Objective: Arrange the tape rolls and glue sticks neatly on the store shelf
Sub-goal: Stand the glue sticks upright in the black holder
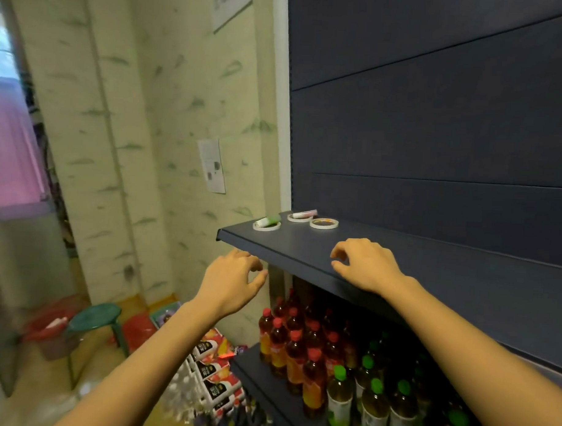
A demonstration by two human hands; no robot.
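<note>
Three flat white tape rolls [324, 223] lie at the far left end of the dark blue-grey metal shelf [430, 281], close to its corner. A glue stick rests across two of them: a green-capped glue stick [268, 221] on the roll nearest the edge, and a pink-capped glue stick [305, 214] on the one behind. The risk lies there. Each stick is a round tube balanced on a ring, so a nudge to either roll would likely send it rolling, and the green one sits near enough to the side edge to drop off. The third roll, with a brownish centre, carries nothing. All three are low and thin, probably awkward to lift off a flat surface. The left hand [233, 275] hovers just off the front lip and the right hand [364, 263] over it. Both have loosely curled fingers and hold nothing, though whether the right palm touches the shelf is unclear. Below stand red- and green-capped drink bottles [300, 357].
</note>
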